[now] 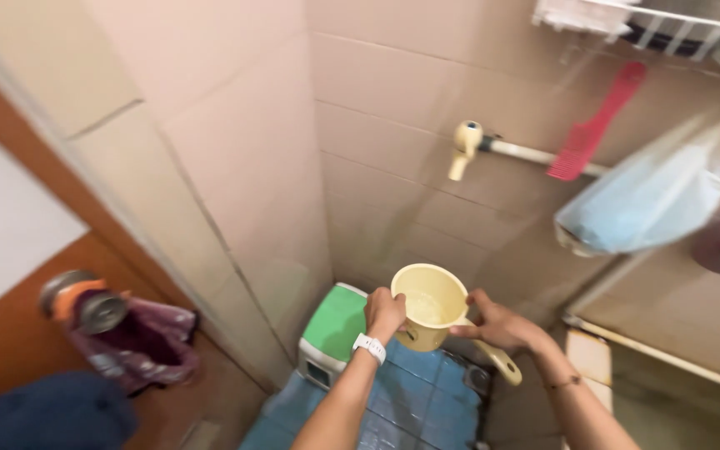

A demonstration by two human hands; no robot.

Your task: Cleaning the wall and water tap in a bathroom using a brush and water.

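Yellow plastic dipper (430,302) sits between both hands below the wall tap (465,147). Left hand (383,312) has its grip closed on the rim. Right hand (497,323) wraps the handle.

I'm standing in a small home bathroom: tiled walls (235,150) are closing round a wall tap (465,148), a wire rack (668,25) and a blue tiled floor (418,400).

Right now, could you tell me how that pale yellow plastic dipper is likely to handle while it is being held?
The dipper looks like rigid moulded plastic, so probably stiff and light. It seems to hold some water, so tipping may spill it. The left hand grips its rim and the right hand its handle side, which should steady it.
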